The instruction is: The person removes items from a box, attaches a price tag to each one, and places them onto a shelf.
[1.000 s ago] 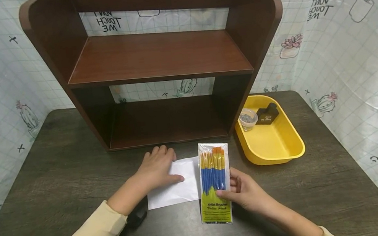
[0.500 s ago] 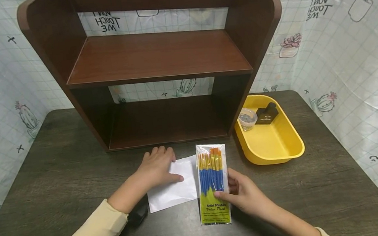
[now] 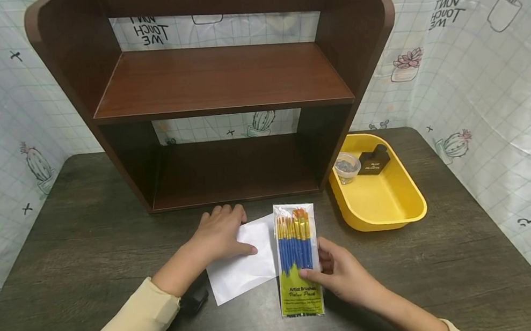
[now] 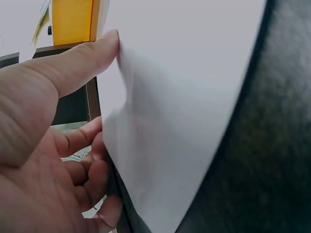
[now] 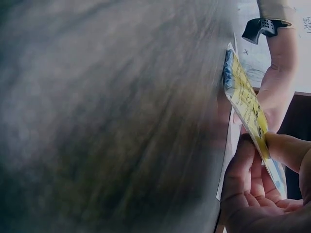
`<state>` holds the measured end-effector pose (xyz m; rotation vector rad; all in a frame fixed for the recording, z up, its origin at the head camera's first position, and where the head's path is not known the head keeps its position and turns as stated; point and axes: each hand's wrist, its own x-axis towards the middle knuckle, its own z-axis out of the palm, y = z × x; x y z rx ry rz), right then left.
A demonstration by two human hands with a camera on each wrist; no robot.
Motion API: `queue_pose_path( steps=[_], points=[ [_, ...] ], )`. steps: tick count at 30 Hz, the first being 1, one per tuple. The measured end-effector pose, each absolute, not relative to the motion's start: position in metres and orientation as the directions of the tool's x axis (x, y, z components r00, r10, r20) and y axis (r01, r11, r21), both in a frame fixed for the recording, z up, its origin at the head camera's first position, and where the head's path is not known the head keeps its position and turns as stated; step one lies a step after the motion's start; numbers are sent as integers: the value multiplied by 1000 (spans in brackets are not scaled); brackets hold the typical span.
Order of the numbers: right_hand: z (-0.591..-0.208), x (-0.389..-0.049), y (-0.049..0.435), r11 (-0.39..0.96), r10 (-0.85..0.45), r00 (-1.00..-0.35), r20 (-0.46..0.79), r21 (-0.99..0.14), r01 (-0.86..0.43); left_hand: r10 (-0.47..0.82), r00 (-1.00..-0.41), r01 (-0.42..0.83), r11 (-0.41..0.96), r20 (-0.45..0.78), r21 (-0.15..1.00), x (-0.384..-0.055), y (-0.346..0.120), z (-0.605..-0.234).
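Note:
In the head view my right hand [image 3: 342,270] pinches the right edge of a clear pack of artist brushes [image 3: 296,251], thumb on its front and fingers behind. Blue handles and gold ferrules show through the plastic; the lower part is green-yellow. A sheet of white paper [image 3: 245,273] lies tilted to the left, its right side hidden by the pack. My left hand [image 3: 221,235] holds the paper at its upper left part. The left wrist view shows the thumb [image 4: 109,46] against the paper, with curled fingers [image 4: 95,174] at its edge.
A dark brown two-tier shelf [image 3: 222,81] stands at the back of the dark table [image 3: 87,276]. Right of it sits a yellow basin [image 3: 386,206] with a small clear cup [image 3: 346,168] and a black box [image 3: 374,160] inside. A patterned white sheet hangs around the table.
The brush pack and my right hand have shifted slightly left. The paper has turned a little, its lower left corner swinging down and right. My left hand stays nearly in place.

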<state>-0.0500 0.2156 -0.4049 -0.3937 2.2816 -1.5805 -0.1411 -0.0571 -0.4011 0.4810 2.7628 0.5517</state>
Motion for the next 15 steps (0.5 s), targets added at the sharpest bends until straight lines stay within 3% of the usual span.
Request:
queue_pose_path(
  steps=[15],
  points=[
    [-403, -52, 212, 411, -364, -908, -207, -910, 42, 327, -944, 263, 840, -56, 474, -142, -78, -396]
  ],
)
